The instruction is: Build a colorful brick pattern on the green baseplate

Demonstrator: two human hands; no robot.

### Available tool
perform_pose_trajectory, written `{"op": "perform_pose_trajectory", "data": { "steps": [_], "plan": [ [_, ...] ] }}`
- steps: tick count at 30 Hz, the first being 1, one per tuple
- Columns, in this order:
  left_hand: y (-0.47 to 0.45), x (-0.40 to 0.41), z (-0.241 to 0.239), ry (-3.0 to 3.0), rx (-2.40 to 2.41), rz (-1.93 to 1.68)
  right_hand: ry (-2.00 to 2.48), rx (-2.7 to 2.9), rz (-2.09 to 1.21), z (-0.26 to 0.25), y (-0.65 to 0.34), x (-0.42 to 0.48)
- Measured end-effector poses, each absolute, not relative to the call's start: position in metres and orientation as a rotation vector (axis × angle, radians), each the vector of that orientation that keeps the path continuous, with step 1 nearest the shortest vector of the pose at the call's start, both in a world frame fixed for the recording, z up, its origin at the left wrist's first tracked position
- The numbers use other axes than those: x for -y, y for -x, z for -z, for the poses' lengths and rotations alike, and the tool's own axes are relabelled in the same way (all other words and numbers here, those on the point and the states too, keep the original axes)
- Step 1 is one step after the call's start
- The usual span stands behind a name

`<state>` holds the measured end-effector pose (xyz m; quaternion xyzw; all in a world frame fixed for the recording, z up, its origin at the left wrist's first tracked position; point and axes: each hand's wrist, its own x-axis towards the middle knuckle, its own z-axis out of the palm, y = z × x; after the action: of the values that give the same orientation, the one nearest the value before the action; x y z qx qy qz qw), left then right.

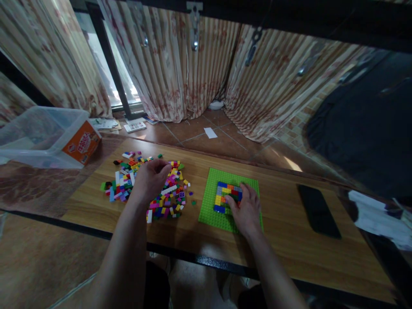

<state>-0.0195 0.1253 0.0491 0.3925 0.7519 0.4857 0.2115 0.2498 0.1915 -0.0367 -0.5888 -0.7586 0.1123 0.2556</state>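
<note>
- On the wooden desk (283, 214), before the seated person, a loose pile of small coloured bricks (167, 199) lay to the left and a green baseplate (214, 206) in the middle, near each other but apart
- The left hand (149, 178) hovered over the pile, knuckles up, fingers curled down toward the bricks; whether they pinched one I could not tell, as the hand hid it
- The right hand (246, 210) rested on the baseplate, fingers spread, their tips touching the low multicoloured block (227, 191) fixed there, probably to steady the plate
- The pile lay on the left arm's side, seemingly for easy reach
- A black phone (318, 210) lay flat well to the right; a clear plastic bin (38, 133) with an orange box (84, 143) stood far left; neither stood in the hands' way
</note>
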Motion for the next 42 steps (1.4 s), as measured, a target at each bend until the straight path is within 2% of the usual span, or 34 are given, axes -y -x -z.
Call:
{"op": "perform_pose_trajectory", "data": {
  "steps": [11,29,36,42],
  "plan": [
    [0.018,-0.131,-0.023,-1.259,-2.009,-1.336,1.654,2.053,-0.438,0.032,-0.25,-0.196],
    [0.006,-0.132,-0.028,-1.343,-2.056,-1.196,1.539,1.955,-0.48,0.031,-0.25,-0.197],
    [-0.031,-0.136,-0.027,-1.457,-1.953,-1.049,1.499,1.722,-0.64,0.019,-0.264,-0.21],
    [-0.08,-0.135,-0.018,-1.78,-1.933,-0.953,1.546,1.652,-0.7,0.01,-0.268,-0.207]
  ]
}}
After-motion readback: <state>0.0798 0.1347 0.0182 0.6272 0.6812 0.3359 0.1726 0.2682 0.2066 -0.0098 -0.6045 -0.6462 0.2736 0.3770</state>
